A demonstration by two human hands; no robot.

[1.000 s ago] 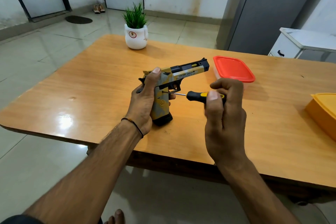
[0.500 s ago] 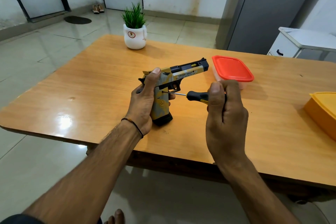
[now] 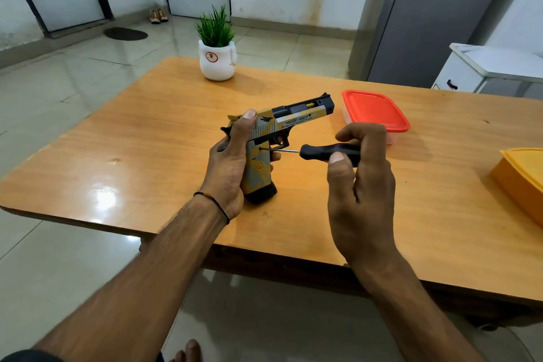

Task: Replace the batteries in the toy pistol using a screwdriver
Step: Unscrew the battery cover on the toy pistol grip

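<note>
Driver tip seated on the grip screw, centre frame.

Glossy orange-brown wooden table (image 3: pixel 147 141) underneath. The yellow-and-grey plastic toy pistol (image 3: pixel 296 119) stands butt-down on it, my left hand (image 3: pixel 229 164) wrapped round the grip, thumb up the slide. Right of centre, my right hand (image 3: pixel 361 194) pinches the black-handled, thin-shafted screwdriver (image 3: pixel 326 152), tip at the small dark screw (image 3: pixel 261 149). Best practice, I reckon: shaft square, push inward while twisting, pistol braced so the tip can't skip.

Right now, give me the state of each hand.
Left hand: closed around the toy pistol.
Right hand: pinching the screwdriver handle.
</note>
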